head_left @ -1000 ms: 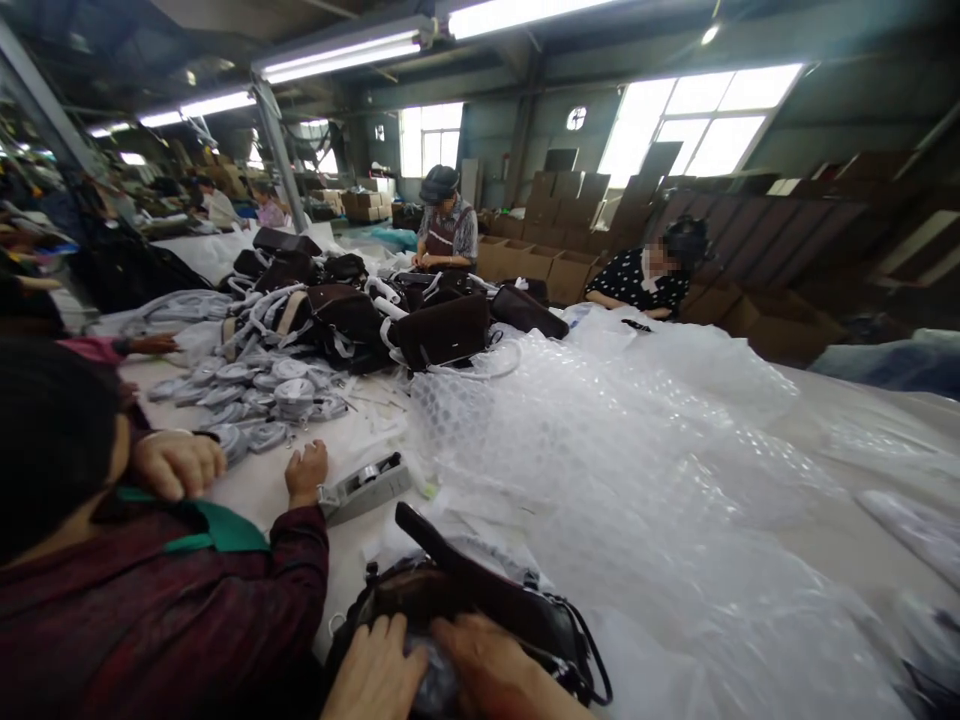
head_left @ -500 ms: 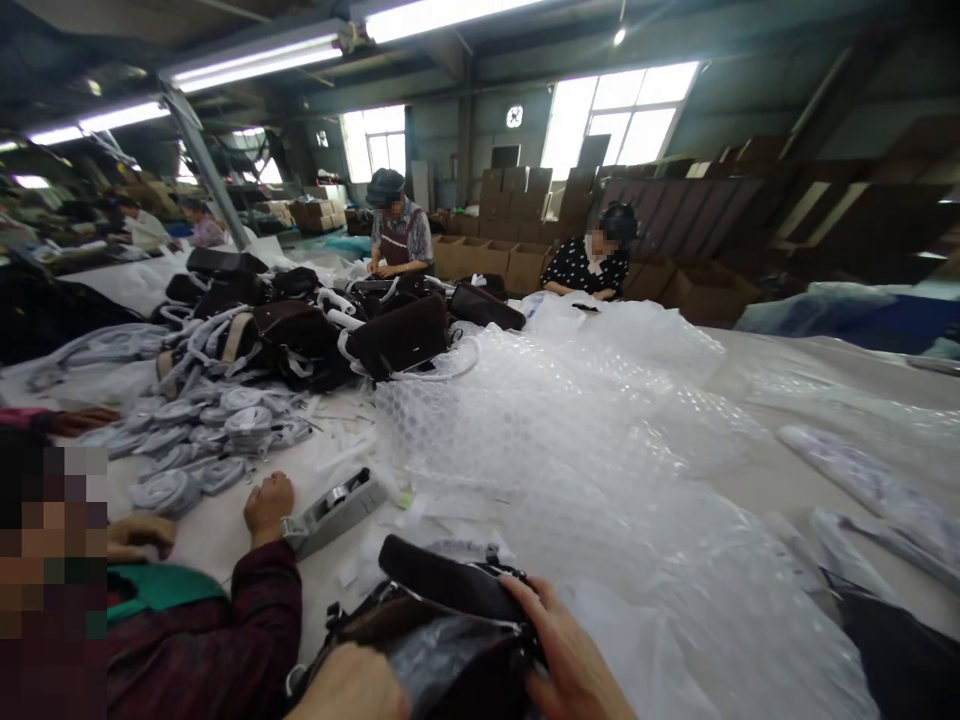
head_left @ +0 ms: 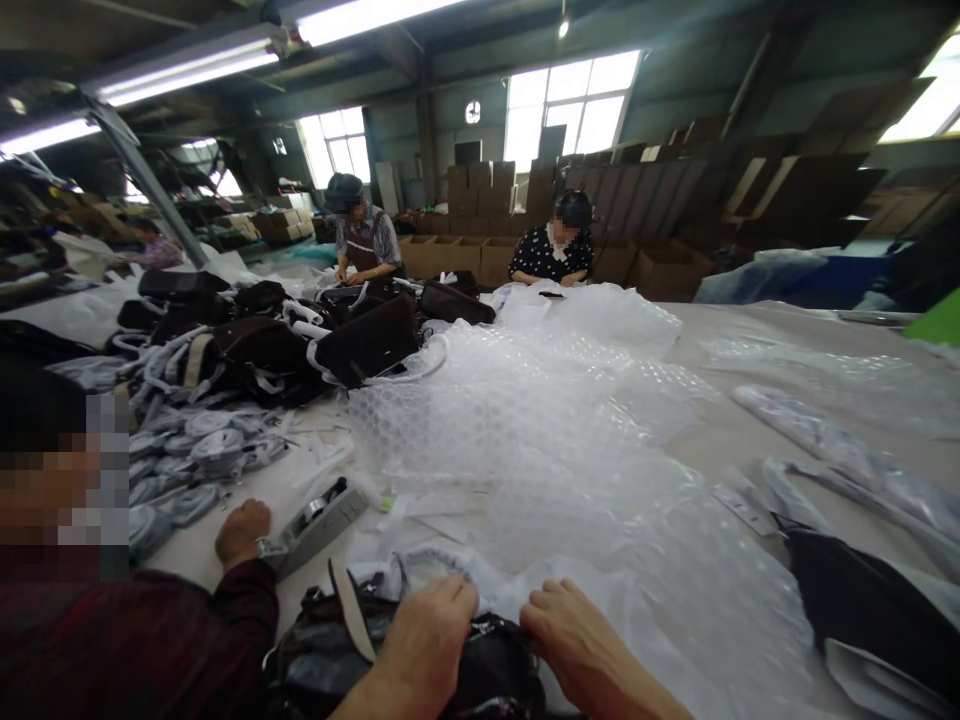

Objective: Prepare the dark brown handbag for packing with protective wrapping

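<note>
A dark handbag [head_left: 499,662] lies in front of me at the near edge of the table. My left hand [head_left: 429,635] is closed on its top edge, fingers curled down, and hides part of the opening. At the bag's right end, my right hand [head_left: 568,632] is closed on the edge with bent fingers; the fingertips are hidden. A strap-like strip with a beige face [head_left: 349,608] stands up left of my left hand. Behind the bag, a handle wrapped in clear plastic [head_left: 431,562] rests on white wrapping.
Bubble wrap [head_left: 525,400] spreads across the table's middle. A grey tape dispenser [head_left: 319,520] stands beside a co-worker's hand [head_left: 244,530] at left. Wrapped straps [head_left: 214,440] and dark bags [head_left: 367,340] are piled beyond. A black piece [head_left: 862,610] lies at right.
My left hand has moved up and right to the bag's top edge. My right hand's outstretched fingers have curled at its right end. The dark flap is no longer raised; the view turned right.
</note>
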A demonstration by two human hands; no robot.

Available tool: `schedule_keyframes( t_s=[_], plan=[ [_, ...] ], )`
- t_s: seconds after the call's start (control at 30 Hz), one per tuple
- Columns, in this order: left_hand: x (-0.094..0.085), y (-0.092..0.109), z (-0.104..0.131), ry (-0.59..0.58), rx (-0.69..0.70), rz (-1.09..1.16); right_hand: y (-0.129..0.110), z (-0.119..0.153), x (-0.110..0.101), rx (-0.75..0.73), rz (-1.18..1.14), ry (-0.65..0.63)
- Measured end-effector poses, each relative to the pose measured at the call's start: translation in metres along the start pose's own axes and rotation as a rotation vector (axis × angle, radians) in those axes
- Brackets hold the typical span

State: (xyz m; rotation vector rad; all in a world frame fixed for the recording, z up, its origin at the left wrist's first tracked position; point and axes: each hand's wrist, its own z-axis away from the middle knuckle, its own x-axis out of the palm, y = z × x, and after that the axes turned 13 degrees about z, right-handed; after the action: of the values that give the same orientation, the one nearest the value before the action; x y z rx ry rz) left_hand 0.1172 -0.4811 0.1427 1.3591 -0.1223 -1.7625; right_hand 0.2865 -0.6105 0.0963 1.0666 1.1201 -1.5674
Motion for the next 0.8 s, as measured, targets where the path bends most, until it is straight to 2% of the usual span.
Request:
schedule_keyframes(
  t_s=[0.03,0.13,0.17,0.2,0.23,0.33,0.37,0.4,0.43,0.5,0.6,0.67,0.8],
  plan=[
    [0.002,0.001,-0.001,0.002,0.045,0.047,-0.003,-0.004,-0.005,-0.038,0.066,0.076],
    [0.013,0.007,-0.011,0.07,0.118,0.124,-0.014,-0.008,-0.028,-0.165,0.121,0.434],
    [0.018,0.008,-0.015,0.078,0.109,0.115,-0.018,-0.005,-0.037,-0.209,0.081,0.517],
    [0.021,0.009,-0.018,0.077,0.091,0.109,-0.021,-0.001,-0.045,-0.239,-0.024,0.53],
    [0.024,0.008,-0.021,0.078,0.07,0.125,-0.022,0.004,-0.053,-0.257,-0.19,0.465],
    [0.025,0.003,-0.021,0.138,0.036,0.346,-0.013,0.019,-0.06,-0.266,-0.942,0.027],
    [0.024,0.0,-0.018,0.168,0.041,0.445,-0.008,0.021,-0.056,-0.207,-1.155,-0.068],
    [0.022,-0.002,-0.015,0.187,0.05,0.531,-0.003,0.021,-0.049,-0.119,-1.279,-0.091],
    [0.019,-0.003,-0.012,0.199,0.058,0.597,0.0,0.019,-0.04,-0.016,-1.304,-0.055],
    [0.016,-0.004,-0.007,0.215,0.071,0.669,0.0,0.011,-0.019,0.118,-1.138,0.01],
    [0.012,-0.002,-0.003,0.212,0.052,0.717,-0.016,-0.003,0.01,-0.006,-0.861,-0.07],
    [0.008,0.0,-0.002,0.167,0.038,0.76,-0.028,-0.007,0.023,-0.042,-0.77,-0.064],
    [-0.004,-0.009,0.0,0.024,-0.02,0.884,-0.029,-0.004,0.051,0.079,-0.734,-0.032]
  ],
)
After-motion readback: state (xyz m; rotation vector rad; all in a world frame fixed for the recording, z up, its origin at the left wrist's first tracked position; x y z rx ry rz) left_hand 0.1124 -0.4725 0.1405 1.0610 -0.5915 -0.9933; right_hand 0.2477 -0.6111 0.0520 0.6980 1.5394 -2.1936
